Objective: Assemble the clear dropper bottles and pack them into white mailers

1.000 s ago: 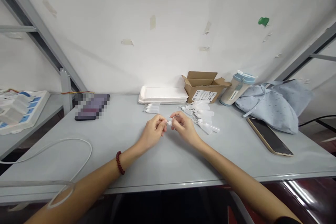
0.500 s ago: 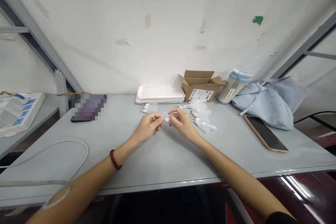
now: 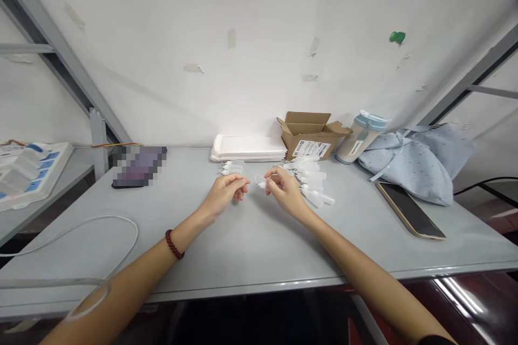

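Both my hands hover over the middle of the grey table (image 3: 251, 248). My left hand (image 3: 224, 194) is closed in a pinch, its fingertips pointing right; what it pinches is too small to make out. My right hand (image 3: 283, 191) is closed round a small clear plastic piece (image 3: 259, 180) that sticks out to the left, a short gap from the left fingertips. A heap of small white plastic vials (image 3: 309, 178) lies just right of my right hand. Two or three more vials (image 3: 230, 168) lie beyond my left hand.
A stack of white trays (image 3: 249, 148) and an open cardboard box (image 3: 311, 137) stand at the back. A blue-lidded cup (image 3: 362, 137), a blue cloth bag (image 3: 416, 161) and a phone (image 3: 408, 210) lie right. A clear tube (image 3: 81, 237) loops at left.
My hands have drawn slightly apart; the clear piece now stays with the right hand, a small gap from the left fingertips. The view shifted a little.
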Motion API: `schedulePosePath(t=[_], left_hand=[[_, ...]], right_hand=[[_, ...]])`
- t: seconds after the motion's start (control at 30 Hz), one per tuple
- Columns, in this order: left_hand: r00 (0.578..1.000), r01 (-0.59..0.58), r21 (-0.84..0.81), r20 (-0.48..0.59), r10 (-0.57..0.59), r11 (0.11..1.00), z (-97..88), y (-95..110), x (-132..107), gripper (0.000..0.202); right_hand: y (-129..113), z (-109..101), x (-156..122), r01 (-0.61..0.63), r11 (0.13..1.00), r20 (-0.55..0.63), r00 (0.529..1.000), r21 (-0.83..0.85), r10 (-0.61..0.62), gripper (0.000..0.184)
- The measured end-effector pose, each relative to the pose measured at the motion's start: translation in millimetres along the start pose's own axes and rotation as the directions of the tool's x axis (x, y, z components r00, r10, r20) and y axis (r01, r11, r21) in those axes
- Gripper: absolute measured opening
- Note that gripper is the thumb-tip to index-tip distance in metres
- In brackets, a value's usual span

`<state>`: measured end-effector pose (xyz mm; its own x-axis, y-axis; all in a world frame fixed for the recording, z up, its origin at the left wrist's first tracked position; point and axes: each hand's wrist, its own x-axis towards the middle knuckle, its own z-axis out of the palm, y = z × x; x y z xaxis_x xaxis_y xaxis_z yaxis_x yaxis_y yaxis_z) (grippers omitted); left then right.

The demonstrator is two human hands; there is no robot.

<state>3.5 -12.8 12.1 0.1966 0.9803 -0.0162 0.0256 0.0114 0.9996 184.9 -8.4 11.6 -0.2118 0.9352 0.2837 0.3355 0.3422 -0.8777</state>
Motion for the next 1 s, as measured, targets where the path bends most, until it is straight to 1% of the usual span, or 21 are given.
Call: schedulePosePath(t=[0.07, 0.13, 0.23, 0.3, 0.33, 0.43, 0.5, 0.6, 0.73, 0.83, 1.0], left_hand=[[0.999, -0.001, 0.048, 0.05, -0.002, 0.999, 4.1, 0, -2, 0.023], [0.998, -0.003, 0.094, 0.07, -0.003, 0.996, 7.9, -1, -4, 0.023], [0.994, 0.004, 0.157, 0.109, -0.021, 0.988, 4.3, -1, -2, 0.024], [0.989, 0.007, 0.205, 0.142, -0.037, 0.979, -5.8, -2, 3, 0.023], [0.99, 0.005, 0.226, 0.137, -0.036, 0.974, -12.5, -1, 6, 0.022], [0.998, 0.009, 0.282, 0.055, -0.026, 0.959, -34.3, 2, 13, 0.019], [0.999, 0.04, 0.326, 0.01, -0.045, 0.945, -46.8, 7, 16, 0.018], [0.994, 0.103, 0.365, -0.059, -0.087, 0.925, -59.5, 13, 17, 0.016], [0.99, 0.13, 0.38, -0.106, -0.097, 0.916, -67.8, 12, 17, 0.017], [0.985, 0.155, 0.392, -0.127, -0.113, 0.907, -72.0, 7, 20, 0.018], [0.978, 0.199, 0.462, -0.153, -0.143, 0.864, -77.3, -3, 26, 0.018]], right_hand=[[2, 2, 0, 0.014, 1.0, 0.032, 0.999, -0.007, -0.014, 0.01], [4, 5, -1, 0.028, 1.0, 0.065, 0.998, -0.01, -0.027, 0.01], [7, 5, 1, 0.034, 0.999, 0.081, 0.996, -0.021, -0.032, 0.01], [10, 1, 4, 0.042, 0.997, 0.073, 0.997, -0.059, -0.037, 0.012], [13, -2, 6, 0.05, 0.995, 0.064, 0.997, -0.087, -0.045, 0.013], [24, -15, 15, 0.071, 0.978, 0.011, 0.998, -0.197, -0.07, 0.014], [31, -27, 21, 0.081, 0.955, -0.036, 0.995, -0.287, -0.095, 0.011], [42, -44, 28, 0.105, 0.897, -0.067, 0.987, -0.429, -0.147, 0.009], [50, -58, 33, 0.082, 0.791, -0.069, 0.986, -0.606, -0.155, 0.013], [50, -59, 33, 0.055, 0.71, -0.024, 0.995, -0.702, -0.1, 0.019], [38, -53, 30, 0.011, 0.548, 0.033, 0.999, -0.836, 0.029, 0.023]])
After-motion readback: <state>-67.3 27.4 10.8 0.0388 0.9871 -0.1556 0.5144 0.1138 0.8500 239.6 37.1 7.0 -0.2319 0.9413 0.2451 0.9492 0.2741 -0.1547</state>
